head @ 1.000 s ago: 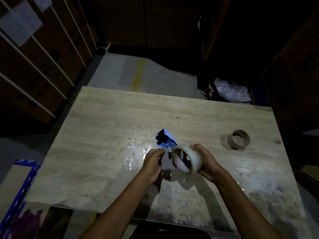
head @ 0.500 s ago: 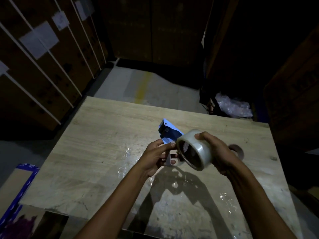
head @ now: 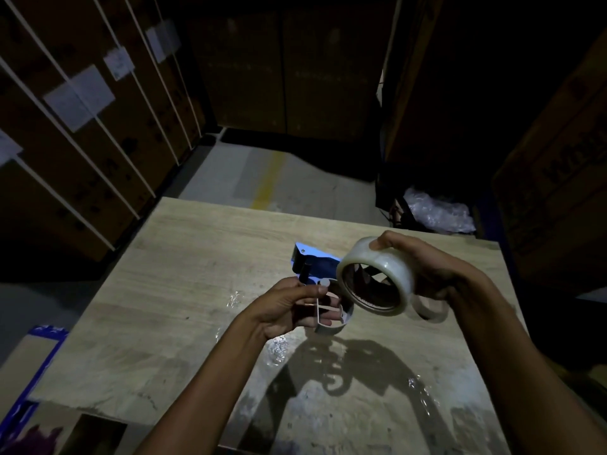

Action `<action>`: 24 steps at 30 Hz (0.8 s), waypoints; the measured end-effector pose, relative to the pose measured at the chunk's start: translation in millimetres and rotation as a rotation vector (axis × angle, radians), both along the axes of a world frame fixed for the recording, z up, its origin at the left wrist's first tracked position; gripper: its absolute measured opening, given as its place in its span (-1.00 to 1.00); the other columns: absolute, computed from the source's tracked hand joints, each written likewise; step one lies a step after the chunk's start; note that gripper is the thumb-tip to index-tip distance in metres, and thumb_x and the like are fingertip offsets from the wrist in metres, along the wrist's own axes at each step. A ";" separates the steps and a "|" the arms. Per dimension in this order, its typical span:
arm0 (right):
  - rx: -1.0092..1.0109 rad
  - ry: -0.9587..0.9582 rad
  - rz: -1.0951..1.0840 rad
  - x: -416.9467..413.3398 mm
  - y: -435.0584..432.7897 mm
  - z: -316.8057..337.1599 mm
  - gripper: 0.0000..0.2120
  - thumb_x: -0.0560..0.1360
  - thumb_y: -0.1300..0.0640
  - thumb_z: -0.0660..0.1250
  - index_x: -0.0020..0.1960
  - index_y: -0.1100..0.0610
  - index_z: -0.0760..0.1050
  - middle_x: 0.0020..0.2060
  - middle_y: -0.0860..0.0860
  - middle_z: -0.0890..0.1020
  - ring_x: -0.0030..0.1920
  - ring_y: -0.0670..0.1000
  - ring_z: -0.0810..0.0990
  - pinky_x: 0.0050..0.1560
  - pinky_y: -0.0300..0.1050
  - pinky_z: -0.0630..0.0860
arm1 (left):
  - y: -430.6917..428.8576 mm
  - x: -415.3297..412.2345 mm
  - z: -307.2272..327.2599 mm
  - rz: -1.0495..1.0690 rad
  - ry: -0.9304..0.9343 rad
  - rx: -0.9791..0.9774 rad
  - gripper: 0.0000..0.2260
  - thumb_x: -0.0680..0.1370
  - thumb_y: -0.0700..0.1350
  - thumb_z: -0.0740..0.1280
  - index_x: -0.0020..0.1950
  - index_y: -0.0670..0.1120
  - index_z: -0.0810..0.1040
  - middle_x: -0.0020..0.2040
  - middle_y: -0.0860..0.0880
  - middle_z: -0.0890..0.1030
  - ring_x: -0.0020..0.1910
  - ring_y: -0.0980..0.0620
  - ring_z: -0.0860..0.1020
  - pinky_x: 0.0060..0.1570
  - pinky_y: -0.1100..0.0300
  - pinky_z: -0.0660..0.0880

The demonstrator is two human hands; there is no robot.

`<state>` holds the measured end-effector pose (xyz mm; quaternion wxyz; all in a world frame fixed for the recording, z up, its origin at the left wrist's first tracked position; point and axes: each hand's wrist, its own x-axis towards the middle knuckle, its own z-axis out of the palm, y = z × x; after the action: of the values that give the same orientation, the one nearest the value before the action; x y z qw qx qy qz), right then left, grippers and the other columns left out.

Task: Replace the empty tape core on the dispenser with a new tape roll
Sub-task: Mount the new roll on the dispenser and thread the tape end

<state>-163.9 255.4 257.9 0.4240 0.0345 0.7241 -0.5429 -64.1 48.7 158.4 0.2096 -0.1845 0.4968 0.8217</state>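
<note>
Over table [head: 197, 257], right hand [head: 437, 274] holds tape roll [head: 389, 269] beside left hand [head: 284, 308] holding dispenser [head: 315, 261].

Above the middle of the table [head: 184, 290], the clear tape roll [head: 377, 274] is held up in the right hand [head: 437, 274]. It is wide and glossy with a brown inner core, and it is tilted with its hole facing down and left. Just left of it the blue dispenser [head: 317, 261], with a black roller and pale handle, points toward the table's far edge, gripped by the left hand [head: 289, 307]. What looks like the empty core [head: 432, 311] lies on the table, half hidden.
</note>
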 end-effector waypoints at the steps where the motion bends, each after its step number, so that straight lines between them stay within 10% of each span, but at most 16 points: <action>1: -0.010 -0.015 0.009 -0.5 -0.1 0.4 -0.61 0.38 -0.08 0.38 0.03 0.20 0.56 -0.23 0.19 0.59 -0.29 0.12 0.53 -0.17 -0.03 0.40 | 0.4 0.0 1.4 0.007 -0.004 0.000 -0.80 0.49 -0.22 0.37 0.06 -0.26 0.65 0.02 -0.32 0.67 -0.09 -0.24 0.70 -0.13 -0.02 0.68; 7: -0.017 0.072 -0.037 8.1 -0.4 1.3 -0.71 0.50 -0.07 0.31 0.06 0.13 0.54 -0.23 0.12 0.63 -0.30 0.08 0.57 -0.25 -0.10 0.45 | 7.0 -2.2 -1.8 0.115 -0.024 0.016 -0.77 0.52 -0.24 0.38 0.14 -0.31 0.60 0.10 -0.41 0.63 0.03 -0.33 0.65 -0.05 -0.06 0.68; 11: -0.064 0.339 -0.150 26.4 -14.9 -9.2 -0.64 0.37 -0.14 0.34 0.06 0.04 0.60 -0.03 0.06 0.65 -0.07 0.09 0.60 -0.13 -0.06 0.47 | 13.5 -3.9 -1.3 0.240 -0.004 0.060 -0.86 0.59 -0.28 0.30 0.11 -0.27 0.58 -0.31 -0.16 0.70 -0.07 -0.23 0.68 -0.05 -0.08 0.67; 14: 0.031 0.604 -0.168 38.7 -26.4 -31.4 -0.49 0.40 -0.14 0.40 0.34 -0.10 0.50 0.15 -0.05 0.58 0.10 0.02 0.58 0.04 -0.03 0.52 | 13.9 -3.8 1.6 0.314 -0.012 0.094 -0.89 0.58 -0.27 0.33 0.06 -0.22 0.61 -0.19 -0.21 0.73 -0.22 -0.13 0.73 -0.35 0.08 0.66; 24: 0.257 0.973 -0.056 70.0 -58.1 -60.8 -0.17 0.33 -0.26 0.44 0.52 -0.11 0.25 0.21 -0.10 0.40 0.25 -0.07 0.33 0.16 -0.21 0.36 | 0.7 3.9 -1.0 0.331 0.095 0.092 -0.64 0.57 -0.23 0.34 0.37 -0.07 0.48 0.02 -0.12 0.71 -0.08 -0.06 0.70 -0.18 0.04 0.64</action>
<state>-93.9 197.3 197.0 0.0147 -0.1512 0.8977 -0.4137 -60.2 49.5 157.3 0.0562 -0.2148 0.4309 0.8747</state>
